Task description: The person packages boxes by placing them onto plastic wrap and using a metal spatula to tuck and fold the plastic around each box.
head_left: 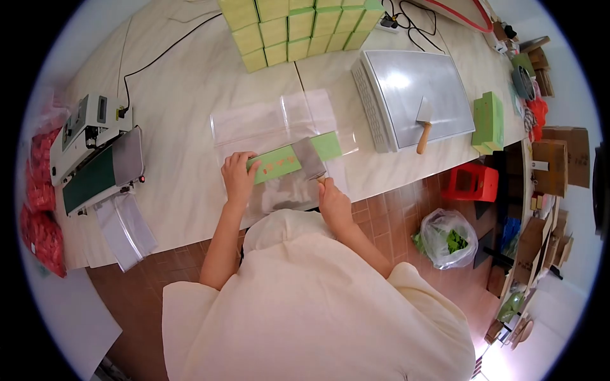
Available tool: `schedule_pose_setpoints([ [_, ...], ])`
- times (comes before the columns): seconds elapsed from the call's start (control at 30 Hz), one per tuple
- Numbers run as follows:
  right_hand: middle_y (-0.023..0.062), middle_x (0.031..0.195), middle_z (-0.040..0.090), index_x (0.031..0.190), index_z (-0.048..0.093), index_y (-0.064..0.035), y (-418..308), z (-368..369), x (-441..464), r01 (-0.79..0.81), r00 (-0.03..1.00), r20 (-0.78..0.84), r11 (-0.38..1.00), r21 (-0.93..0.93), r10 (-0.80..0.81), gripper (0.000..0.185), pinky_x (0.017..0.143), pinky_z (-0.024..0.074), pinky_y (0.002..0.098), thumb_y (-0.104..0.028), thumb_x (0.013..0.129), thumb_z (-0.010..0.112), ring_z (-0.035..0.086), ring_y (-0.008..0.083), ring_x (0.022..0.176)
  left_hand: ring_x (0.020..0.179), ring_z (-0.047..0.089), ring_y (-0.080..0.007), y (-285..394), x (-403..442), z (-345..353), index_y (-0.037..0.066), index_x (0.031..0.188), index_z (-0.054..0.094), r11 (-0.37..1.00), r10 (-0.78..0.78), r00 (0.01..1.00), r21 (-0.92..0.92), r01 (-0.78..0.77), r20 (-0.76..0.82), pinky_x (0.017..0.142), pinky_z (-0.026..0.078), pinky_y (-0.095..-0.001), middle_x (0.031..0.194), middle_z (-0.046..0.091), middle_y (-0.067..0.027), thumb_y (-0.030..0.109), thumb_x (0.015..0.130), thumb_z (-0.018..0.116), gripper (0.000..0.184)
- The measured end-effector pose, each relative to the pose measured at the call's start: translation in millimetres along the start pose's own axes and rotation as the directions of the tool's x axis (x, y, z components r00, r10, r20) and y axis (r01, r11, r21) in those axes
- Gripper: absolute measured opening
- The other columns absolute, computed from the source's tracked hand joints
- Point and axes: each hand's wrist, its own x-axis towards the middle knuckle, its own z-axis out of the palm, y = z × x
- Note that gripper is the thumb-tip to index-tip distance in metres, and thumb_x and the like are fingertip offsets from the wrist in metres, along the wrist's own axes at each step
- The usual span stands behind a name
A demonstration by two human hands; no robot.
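Observation:
A long green box (273, 166) with small red markings lies on clear plastic film (254, 127) near the table's front edge. My left hand (239, 174) is closed on the box's left end, thumb on its near side and fingers over the far side. In my right hand (334, 202) is the handle of a scraper (309, 157), whose wide metal blade lies flat across the box's top right of the middle. Most of the scraper's handle is hidden in my fingers.
Stacked green boxes (286, 32) stand at the back. To the right are a metal-topped case (406, 82) with a wooden-handled scraper (424, 127) on it, and more green boxes (488, 124). A sealing machine (95, 152) sits left. A red stool (470, 183) and plastic bag (448, 239) are on the floor.

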Motion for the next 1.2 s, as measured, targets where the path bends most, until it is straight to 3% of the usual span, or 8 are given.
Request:
schedule_pose_setpoints([
  [0.13, 0.0180, 0.067, 0.062, 0.096, 0.046, -0.0031, 14.1, -1.6, 7.4, -0.048, 0.996, -0.081, 0.997, -0.062, 0.043, 0.023, 0.052, 0.0507, 0.0489, -0.026, 0.100, 0.046, 0.063, 0.0395, 0.059, 0.103, 0.053, -0.0258, 2.8, 0.2, -0.8, 0.016, 0.102, 0.066, 1.000, -0.006, 1.000, 0.002, 0.006, -0.003, 0.092, 0.038, -0.0417, 0.100, 0.061, -0.0010, 0.026, 0.084, 0.069, 0.021],
  [0.33, 0.0182, 0.064, 0.062, 0.094, 0.044, -0.0027, 27.1, -14.7, 18.3, -0.106, 0.992, -0.078, 0.986, -0.125, 0.097, 0.025, 0.051, 0.0505, 0.0494, -0.027, 0.101, 0.044, 0.063, 0.0397, 0.058, 0.103, 0.053, -0.0252, 3.5, -2.2, 1.6, 0.016, 0.102, 0.066, 0.999, -0.027, 0.999, 0.020, 0.027, -0.019, 0.093, 0.038, -0.0418, 0.100, 0.061, -0.0009, 0.027, 0.084, 0.069, 0.021],
  [0.87, 0.0216, 0.069, 0.063, 0.096, 0.044, -0.0029, 51.8, -30.5, 26.8, -0.066, 0.997, -0.052, 0.997, -0.039, 0.063, 0.026, 0.054, 0.0499, 0.0511, -0.028, 0.102, 0.041, 0.063, 0.0420, 0.061, 0.105, 0.053, -0.0246, 3.1, -9.5, 9.8, 0.017, 0.103, 0.067, 0.997, -0.053, 0.994, 0.053, 0.058, -0.091, 0.095, 0.036, -0.0419, 0.103, 0.062, -0.0008, 0.027, 0.084, 0.069, 0.021],
  [0.93, 0.0229, 0.071, 0.063, 0.097, 0.045, -0.0029, 53.9, -34.0, 27.0, -0.080, 0.996, -0.036, 0.997, 0.000, 0.080, 0.026, 0.057, 0.0485, 0.0539, -0.028, 0.102, 0.041, 0.062, 0.0449, 0.064, 0.107, 0.052, -0.0261, 1.3, -10.9, 11.2, 0.017, 0.106, 0.066, 0.996, -0.059, 0.995, 0.058, 0.063, -0.081, 0.095, 0.036, -0.0425, 0.107, 0.061, -0.0022, 0.030, 0.089, 0.065, 0.022],
  [1.07, 0.0242, 0.072, 0.063, 0.099, 0.044, -0.0034, 59.2, -41.1, 26.0, -0.097, 0.995, -0.011, 0.995, 0.000, 0.097, 0.026, 0.060, 0.0466, 0.0564, -0.029, 0.103, 0.040, 0.060, 0.0478, 0.067, 0.107, 0.052, -0.0253, -0.3, -13.4, 14.9, 0.016, 0.105, 0.067, 0.994, -0.086, 0.987, 0.048, 0.093, -0.134, 0.097, 0.035, -0.0424, 0.105, 0.061, -0.0016, 0.028, 0.086, 0.068, 0.023],
  [1.2, 0.0256, 0.073, 0.063, 0.101, 0.044, -0.0040, 66.2, -56.0, 27.0, -0.160, 0.987, -0.032, 0.984, -0.075, 0.158, 0.027, 0.061, 0.0457, 0.0571, -0.030, 0.103, 0.038, 0.060, 0.0487, 0.069, 0.111, 0.052, -0.0277, -8.9, -17.2, 8.5, 0.012, 0.116, 0.063, 0.986, -0.137, 0.974, 0.072, 0.152, -0.181, 0.099, 0.035, -0.0439, 0.111, 0.061, -0.0071, 0.029, 0.087, 0.067, 0.033],
])
